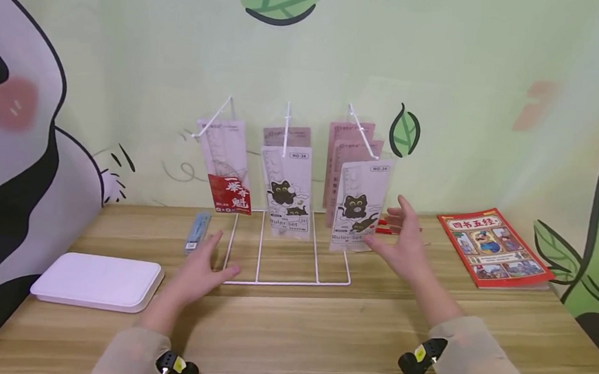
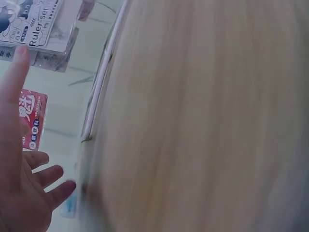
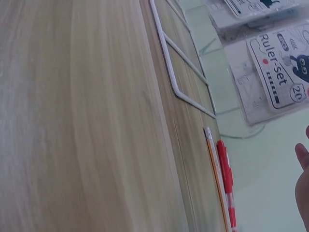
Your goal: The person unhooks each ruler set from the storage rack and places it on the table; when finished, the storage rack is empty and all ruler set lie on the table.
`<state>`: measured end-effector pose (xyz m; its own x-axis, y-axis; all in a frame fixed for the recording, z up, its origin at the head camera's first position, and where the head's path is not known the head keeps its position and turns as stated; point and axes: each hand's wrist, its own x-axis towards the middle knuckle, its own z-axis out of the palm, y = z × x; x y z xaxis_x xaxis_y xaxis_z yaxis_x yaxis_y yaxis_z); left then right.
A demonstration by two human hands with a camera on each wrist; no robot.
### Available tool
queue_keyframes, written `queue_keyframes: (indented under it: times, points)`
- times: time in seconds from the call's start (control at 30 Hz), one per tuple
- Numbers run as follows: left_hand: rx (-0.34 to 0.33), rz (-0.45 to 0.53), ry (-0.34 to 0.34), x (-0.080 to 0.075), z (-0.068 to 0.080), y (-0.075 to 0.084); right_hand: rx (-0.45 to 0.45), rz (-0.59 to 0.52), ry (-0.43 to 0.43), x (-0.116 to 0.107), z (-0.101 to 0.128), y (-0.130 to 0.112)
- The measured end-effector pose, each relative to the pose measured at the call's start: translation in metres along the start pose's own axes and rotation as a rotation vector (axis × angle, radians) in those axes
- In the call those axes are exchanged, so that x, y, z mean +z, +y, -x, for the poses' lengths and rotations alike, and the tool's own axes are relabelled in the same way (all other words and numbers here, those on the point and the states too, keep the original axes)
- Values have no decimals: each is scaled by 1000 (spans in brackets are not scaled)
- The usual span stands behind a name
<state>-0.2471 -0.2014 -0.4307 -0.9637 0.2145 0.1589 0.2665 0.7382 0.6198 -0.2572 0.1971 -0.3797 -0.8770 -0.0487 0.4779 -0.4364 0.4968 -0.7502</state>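
Packs hang from a white rack (image 1: 286,283) on the table (image 1: 293,339). The front right pack (image 1: 360,206), printed with cats, is just beside the right grip (image 1: 405,248), whose thumb reaches its lower right edge; whether the two touch, I cannot tell. That grip's thumb and fingers stand apart and hold nothing. The left grip (image 1: 200,273) is likewise spread and bare, thumb well away from the fingers, below the red-and-white pack (image 1: 230,176) and to the left of the middle pack (image 1: 285,192), on the viewer's side of both. A blue packet (image 1: 198,232) lies on the table near the left fingertips, and a white case (image 1: 99,280) lies to the left of that forearm. A red pen (image 3: 226,169) lies beside a slim orange-and-white stick (image 3: 216,169), to the right of the rack; farther right is a red book (image 1: 494,248).
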Motion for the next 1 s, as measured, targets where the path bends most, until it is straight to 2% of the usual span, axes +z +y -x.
queue_keyframes:
  times: [0.2,0.37,0.53,0.67,0.83,1.0]
  points:
    - [-42,146,-6,12,4,-5,-31,19,45,12,-1,-5]
    - [-72,208,2,19,6,-8,-67,23,56,22,-2,-8]
    - [-55,127,34,20,4,-10,-94,45,96,29,-2,-10]
    - [-78,41,16,20,6,-10,-94,37,115,32,-1,-11]
    - [-116,13,8,23,6,-8,-113,18,167,34,0,-11]
    - [-130,-10,5,25,5,-7,-108,49,191,33,0,-12]
